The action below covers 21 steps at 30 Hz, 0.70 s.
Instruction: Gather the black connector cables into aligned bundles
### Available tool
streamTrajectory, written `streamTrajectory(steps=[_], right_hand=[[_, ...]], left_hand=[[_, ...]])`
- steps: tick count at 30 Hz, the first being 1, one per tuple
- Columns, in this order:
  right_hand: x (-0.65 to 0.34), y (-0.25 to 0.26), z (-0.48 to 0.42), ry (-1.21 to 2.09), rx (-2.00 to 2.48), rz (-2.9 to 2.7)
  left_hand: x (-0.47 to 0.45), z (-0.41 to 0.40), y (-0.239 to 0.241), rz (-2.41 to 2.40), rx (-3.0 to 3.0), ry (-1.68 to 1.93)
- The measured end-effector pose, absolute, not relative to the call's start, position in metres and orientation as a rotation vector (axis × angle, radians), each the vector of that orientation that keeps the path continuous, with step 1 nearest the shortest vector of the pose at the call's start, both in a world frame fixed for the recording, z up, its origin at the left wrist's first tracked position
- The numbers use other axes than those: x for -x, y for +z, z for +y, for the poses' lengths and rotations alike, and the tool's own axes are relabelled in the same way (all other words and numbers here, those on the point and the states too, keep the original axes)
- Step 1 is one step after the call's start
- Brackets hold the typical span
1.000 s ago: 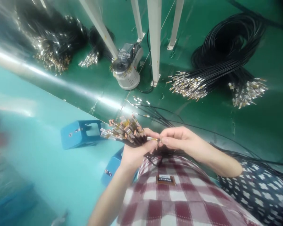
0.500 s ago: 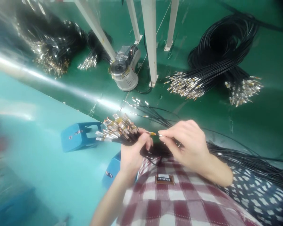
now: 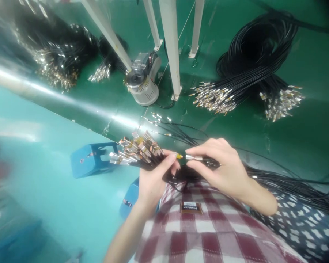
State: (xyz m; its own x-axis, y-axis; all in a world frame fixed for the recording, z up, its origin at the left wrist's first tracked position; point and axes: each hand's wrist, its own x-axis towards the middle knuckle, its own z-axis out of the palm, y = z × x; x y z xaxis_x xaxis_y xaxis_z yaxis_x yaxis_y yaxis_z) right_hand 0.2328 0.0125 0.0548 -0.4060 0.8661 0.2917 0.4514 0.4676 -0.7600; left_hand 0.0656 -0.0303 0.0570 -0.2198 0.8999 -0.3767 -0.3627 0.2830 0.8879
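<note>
Centrally in frame, the left hand (image 3: 153, 179) clasps a cable bundle (image 3: 146, 149) and yellow tip (image 3: 179, 156); the right hand (image 3: 227, 170) pinches a silver end (image 3: 190, 157); this end-by-end handling seemingly next needs alignment.

From here, the person is wearing a maroon-and-white checked garment (image 3: 205, 243) with a brown label (image 3: 191, 209); dark, white-patterned cloth (image 3: 298, 223) is showing.

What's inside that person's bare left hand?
The bare left hand grips a bundle of black cables with silvery metal ends, fanned out; a slim yellow tip sticks out separately. The stretch within the grip is covered.
</note>
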Motion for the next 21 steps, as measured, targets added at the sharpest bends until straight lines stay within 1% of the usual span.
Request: streamTrajectory(steps=[2, 6, 11, 12, 13, 17, 18, 19, 21], right_hand=[[-0.232, 0.058, 0.013, 0.950, 1.174, -1.991], [-0.228, 0.064, 0.016, 1.111, 1.266, -1.966], [-0.219, 0.063, 0.013, 1.486, 1.259, -1.709], [-0.217, 0.062, 0.011, 1.490, 1.260, -1.686], [-0.216, 0.060, 0.009, 1.427, 1.270, -1.700], [-0.213, 0.053, 0.000, 0.875, 1.251, -1.913], [-0.214, 0.052, -0.001, 0.838, 1.231, -1.937], [-0.214, 0.050, 0.000, 0.873, 1.216, -1.943], [-0.216, 0.048, 0.002, 1.037, 1.214, -1.938]], left_hand=[[-0.066, -0.031, 0.057, 1.304, -0.580, 1.284], [-0.068, -0.033, 0.057, 1.314, -0.584, 1.295], [-0.071, -0.036, 0.054, 1.360, -0.653, 1.293], [-0.072, -0.037, 0.054, 1.369, -0.666, 1.292], [-0.074, -0.037, 0.053, 1.378, -0.674, 1.292], [-0.076, -0.039, 0.050, 1.402, -0.677, 1.303], [-0.075, -0.038, 0.050, 1.400, -0.675, 1.304], [-0.075, -0.037, 0.050, 1.395, -0.670, 1.304], [-0.073, -0.035, 0.049, 1.382, -0.653, 1.308]])
